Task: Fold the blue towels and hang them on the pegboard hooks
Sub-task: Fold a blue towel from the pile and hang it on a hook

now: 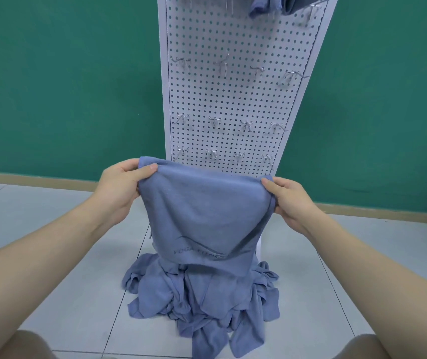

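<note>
Two hands on it: your left hand (121,187) and right hand (288,200) pinch the towel's (204,213) top corners, stretched sideways just below the pegboard (233,99), above the floor pile (202,301). Empty hooks (213,120) sit straight ahead, equally near both hands.

Blue towel (204,213) held up by its top corners, left hand (121,187) and right hand (288,200) pinching it. Below, heap of blue towels (202,304) on tiled floor (77,281). Beyond, white pegboard (230,99) with metal hooks (222,64); hung towels (272,6) at top. Green wall (64,86) behind.
</note>
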Action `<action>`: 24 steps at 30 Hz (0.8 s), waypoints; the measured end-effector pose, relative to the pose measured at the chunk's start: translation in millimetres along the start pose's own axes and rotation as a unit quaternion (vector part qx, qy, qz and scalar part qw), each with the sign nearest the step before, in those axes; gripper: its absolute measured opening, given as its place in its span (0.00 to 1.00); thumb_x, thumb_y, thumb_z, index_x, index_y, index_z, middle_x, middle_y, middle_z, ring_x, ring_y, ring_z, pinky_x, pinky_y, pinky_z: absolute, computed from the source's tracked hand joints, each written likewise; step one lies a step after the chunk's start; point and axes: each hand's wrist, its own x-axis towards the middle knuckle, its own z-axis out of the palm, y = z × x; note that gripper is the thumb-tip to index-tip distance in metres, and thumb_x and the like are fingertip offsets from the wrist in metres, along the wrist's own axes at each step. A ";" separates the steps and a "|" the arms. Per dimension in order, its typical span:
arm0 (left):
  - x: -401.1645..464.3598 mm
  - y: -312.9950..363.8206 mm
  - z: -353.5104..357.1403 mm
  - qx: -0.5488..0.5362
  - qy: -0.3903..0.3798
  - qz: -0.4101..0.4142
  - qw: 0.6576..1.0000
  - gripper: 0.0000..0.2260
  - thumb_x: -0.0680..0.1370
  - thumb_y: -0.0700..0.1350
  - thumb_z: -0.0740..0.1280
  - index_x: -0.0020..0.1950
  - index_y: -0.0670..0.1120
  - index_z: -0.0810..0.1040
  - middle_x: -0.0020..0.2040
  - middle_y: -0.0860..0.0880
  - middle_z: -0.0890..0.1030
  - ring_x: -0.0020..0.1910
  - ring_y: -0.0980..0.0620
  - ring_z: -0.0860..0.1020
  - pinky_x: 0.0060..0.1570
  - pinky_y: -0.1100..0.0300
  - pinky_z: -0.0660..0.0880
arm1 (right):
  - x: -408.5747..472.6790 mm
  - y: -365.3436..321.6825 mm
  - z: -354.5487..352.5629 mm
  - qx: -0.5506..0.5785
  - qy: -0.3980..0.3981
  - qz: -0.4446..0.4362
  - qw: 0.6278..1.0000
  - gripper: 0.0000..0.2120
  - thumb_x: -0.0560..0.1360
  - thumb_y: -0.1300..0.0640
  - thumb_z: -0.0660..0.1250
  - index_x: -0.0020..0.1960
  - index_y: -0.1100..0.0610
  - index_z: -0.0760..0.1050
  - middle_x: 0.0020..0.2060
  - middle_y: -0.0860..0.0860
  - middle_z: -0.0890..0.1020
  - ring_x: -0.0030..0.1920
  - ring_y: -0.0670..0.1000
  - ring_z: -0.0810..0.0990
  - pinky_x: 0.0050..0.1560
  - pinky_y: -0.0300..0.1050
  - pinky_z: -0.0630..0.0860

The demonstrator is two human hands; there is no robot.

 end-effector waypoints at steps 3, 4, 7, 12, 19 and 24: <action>2.7 0.8 -3.8 -0.001 0.041 0.000 0.999 0.05 0.80 0.40 0.72 0.55 0.42 0.85 0.50 0.46 0.86 0.44 0.52 0.83 0.49 0.57 0.80 | -1.0 -0.4 -2.6 0.011 -0.009 -0.006 1.000 0.13 0.84 0.53 0.66 0.56 0.62 0.83 0.52 0.57 0.87 0.47 0.52 0.84 0.59 0.54 0.81; 3.3 0.4 -4.3 -0.002 0.056 -0.004 0.998 0.05 0.80 0.40 0.72 0.54 0.43 0.85 0.51 0.46 0.86 0.44 0.51 0.82 0.50 0.56 0.81 | -1.4 -0.9 -3.0 0.012 -0.011 -0.007 1.000 0.13 0.84 0.52 0.66 0.54 0.61 0.83 0.50 0.55 0.88 0.47 0.52 0.84 0.59 0.53 0.81; 4.4 -1.7 -4.8 -0.007 0.099 -0.028 0.995 0.02 0.80 0.40 0.72 0.50 0.43 0.84 0.51 0.45 0.85 0.46 0.49 0.82 0.53 0.54 0.81 | -0.5 -1.2 -1.1 -0.003 -0.009 -0.008 1.000 0.16 0.86 0.51 0.62 0.54 0.61 0.83 0.53 0.56 0.87 0.50 0.54 0.84 0.60 0.54 0.81; 8.5 -4.4 -7.5 -0.008 0.126 -0.045 0.991 0.05 0.81 0.41 0.71 0.45 0.43 0.81 0.46 0.46 0.84 0.43 0.50 0.81 0.50 0.56 0.81 | -3.4 -3.5 6.2 -0.033 -0.008 0.000 0.999 0.20 0.87 0.49 0.57 0.56 0.61 0.82 0.53 0.55 0.88 0.56 0.56 0.86 0.56 0.50 0.83; 9.6 -9.5 -10.9 0.039 0.083 -0.053 0.994 0.15 0.84 0.52 0.67 0.40 0.49 0.69 0.47 0.44 0.74 0.46 0.47 0.71 0.50 0.49 0.72 | -0.4 -1.6 7.0 -0.002 -0.015 0.007 1.000 0.25 0.83 0.43 0.63 0.58 0.66 0.81 0.53 0.57 0.87 0.57 0.58 0.86 0.62 0.55 0.81; 6.4 -10.6 -10.0 0.027 0.038 -0.048 0.998 0.11 0.83 0.52 0.68 0.44 0.49 0.76 0.47 0.45 0.80 0.45 0.46 0.76 0.51 0.51 0.72 | -6.3 -2.2 12.5 0.003 -0.108 -0.018 0.994 0.11 0.80 0.59 0.71 0.59 0.63 0.83 0.55 0.59 0.86 0.50 0.53 0.84 0.58 0.49 0.80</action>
